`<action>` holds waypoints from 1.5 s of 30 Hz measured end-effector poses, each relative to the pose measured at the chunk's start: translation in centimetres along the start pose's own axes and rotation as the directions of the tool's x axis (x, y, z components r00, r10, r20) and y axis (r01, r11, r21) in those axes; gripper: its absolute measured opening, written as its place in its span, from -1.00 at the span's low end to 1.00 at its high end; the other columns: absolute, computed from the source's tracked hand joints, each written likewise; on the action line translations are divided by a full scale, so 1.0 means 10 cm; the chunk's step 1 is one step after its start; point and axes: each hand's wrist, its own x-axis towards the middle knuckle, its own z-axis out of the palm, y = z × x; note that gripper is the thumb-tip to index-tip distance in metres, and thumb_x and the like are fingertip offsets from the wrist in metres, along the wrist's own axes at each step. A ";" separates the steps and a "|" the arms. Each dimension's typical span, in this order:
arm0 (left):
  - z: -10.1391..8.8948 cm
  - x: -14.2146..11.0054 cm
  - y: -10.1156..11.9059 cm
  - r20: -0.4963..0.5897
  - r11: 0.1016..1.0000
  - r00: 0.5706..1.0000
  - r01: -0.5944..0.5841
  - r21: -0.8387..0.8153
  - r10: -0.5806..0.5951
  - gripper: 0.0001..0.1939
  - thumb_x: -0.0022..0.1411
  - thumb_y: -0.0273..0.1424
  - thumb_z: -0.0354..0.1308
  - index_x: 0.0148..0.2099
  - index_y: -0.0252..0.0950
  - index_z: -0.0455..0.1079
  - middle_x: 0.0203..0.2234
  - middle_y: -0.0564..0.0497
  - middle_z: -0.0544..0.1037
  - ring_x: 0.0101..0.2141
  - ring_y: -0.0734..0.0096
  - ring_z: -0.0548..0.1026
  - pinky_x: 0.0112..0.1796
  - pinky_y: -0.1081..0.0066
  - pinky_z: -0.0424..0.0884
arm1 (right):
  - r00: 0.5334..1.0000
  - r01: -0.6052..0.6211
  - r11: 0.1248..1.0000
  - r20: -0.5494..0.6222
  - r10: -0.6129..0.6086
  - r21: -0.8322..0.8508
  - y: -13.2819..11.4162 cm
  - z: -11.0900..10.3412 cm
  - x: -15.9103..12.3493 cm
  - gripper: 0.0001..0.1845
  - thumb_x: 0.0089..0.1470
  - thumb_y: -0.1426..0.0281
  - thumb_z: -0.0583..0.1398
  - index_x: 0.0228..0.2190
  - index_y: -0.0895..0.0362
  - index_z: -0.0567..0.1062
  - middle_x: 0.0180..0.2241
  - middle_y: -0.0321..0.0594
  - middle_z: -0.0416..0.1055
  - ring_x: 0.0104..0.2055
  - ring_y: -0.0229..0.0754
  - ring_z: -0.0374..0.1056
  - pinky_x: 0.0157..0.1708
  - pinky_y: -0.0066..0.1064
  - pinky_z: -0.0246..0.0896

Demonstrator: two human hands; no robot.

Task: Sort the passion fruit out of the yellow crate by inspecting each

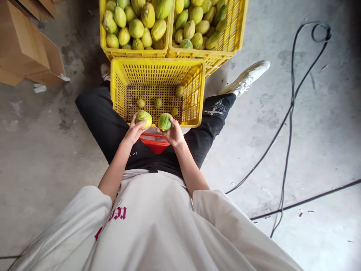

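Left hand (136,128), right hand (174,132): both full

Left grasps yellow-green fruit (144,118); right grasps greener striped fruit (164,122), side by side at near rim of yellow crate (200,90). Inside: four smaller fruits (158,102). Beyond: left rear crate (135,53), right rear crate (239,26), both holding piled fruit (135,28).

a magenta-lettered white shirt (158,222) tops black trousers (97,116).

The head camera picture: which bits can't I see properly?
Head view: part of the round yellow-green fruit, covered by the left hand.
Head view: part of the round striped green fruit, covered by the right hand.
Head view: the far end of the upper-left fruit-filled yellow plastic crate, cut off by the top edge.
Head view: the rest of the red plastic thing, hidden by the black trousers.
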 end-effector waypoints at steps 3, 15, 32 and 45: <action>-0.01 0.03 0.00 -0.018 1.000 1.000 -0.010 -0.003 0.010 -0.53 0.05 -0.49 0.40 0.01 -0.08 0.46 -0.03 0.07 0.62 0.16 0.21 0.59 0.17 0.22 0.56 | 1.000 -0.013 1.000 0.011 0.013 -0.001 0.02 -0.05 0.02 -0.71 0.10 0.18 0.38 -0.17 -0.02 0.52 -0.20 -0.27 0.67 0.03 0.02 0.62 -0.11 -0.17 0.67; -0.10 0.11 -0.01 -0.074 0.987 0.997 0.010 -0.159 -0.022 -0.73 0.15 -0.26 0.16 -0.07 -0.15 0.42 -0.09 -0.03 0.68 0.21 0.03 0.59 0.16 0.09 0.59 | 0.998 0.016 0.993 0.057 -0.023 0.119 -0.04 -0.02 -0.03 -0.72 0.09 0.19 0.22 -0.16 -0.01 0.49 -0.15 -0.21 0.67 0.12 0.13 0.57 0.10 0.18 0.57; -0.12 0.10 -0.06 -0.042 0.996 0.998 -0.044 -0.078 0.041 -0.83 0.20 -0.38 0.30 -0.12 -0.17 0.51 -0.16 0.02 0.68 0.00 0.28 0.67 -0.04 0.39 0.62 | 0.995 0.061 0.997 0.079 -0.057 -0.056 0.02 0.02 -0.03 -0.68 0.08 0.22 0.43 -0.13 -0.05 0.55 -0.12 -0.29 0.68 0.10 -0.02 0.59 0.09 -0.05 0.62; -0.02 0.01 0.08 -0.057 0.980 0.992 0.100 -0.171 -0.112 -0.65 0.40 -0.05 0.14 -0.05 -0.19 0.53 -0.11 -0.09 0.71 0.18 -0.04 0.63 0.22 -0.02 0.57 | 1.000 -0.012 0.999 -0.012 0.013 0.030 0.00 0.00 -0.03 -0.78 0.21 0.25 0.35 -0.10 -0.08 0.53 -0.24 -0.39 0.63 -0.12 -0.11 0.58 -0.05 -0.17 0.61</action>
